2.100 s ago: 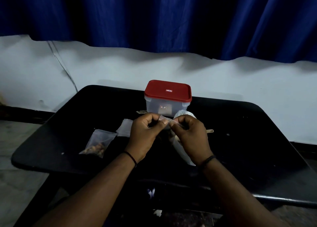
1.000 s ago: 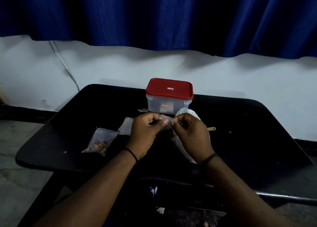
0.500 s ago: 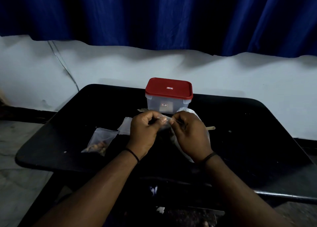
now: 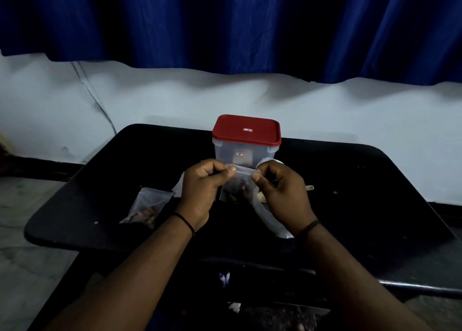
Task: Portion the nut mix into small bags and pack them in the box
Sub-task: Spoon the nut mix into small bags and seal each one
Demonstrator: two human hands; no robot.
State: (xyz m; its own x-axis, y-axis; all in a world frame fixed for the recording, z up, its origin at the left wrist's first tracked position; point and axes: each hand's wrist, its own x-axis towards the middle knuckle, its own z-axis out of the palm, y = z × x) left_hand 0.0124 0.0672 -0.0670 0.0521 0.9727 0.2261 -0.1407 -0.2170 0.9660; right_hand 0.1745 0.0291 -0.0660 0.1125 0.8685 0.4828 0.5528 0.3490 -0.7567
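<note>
Both hands are holding a small bag (image 4: 238, 184) up over the middle of the tabletop (image 4: 350, 205), just in front of the box (image 4: 243, 153). The left hand (image 4: 202, 190) is pinching the bag's top strip at its left end between thumb and curled fingers, and the right hand (image 4: 282, 192) is pinching the right end the same way. Dark nuts are showing through the bag's clear lower part between the two hands. The box is sitting near the far edge with its red lid (image 4: 246, 130) on. A filled bag (image 4: 147, 207) is lying flat toward the left edge, well apart from the hands. A larger clear bag (image 4: 271, 222) is lying under the right hand, reaching toward the near edge. A pale stick (image 4: 309, 187) is poking out just right of the right hand; what it is cannot be told.
</note>
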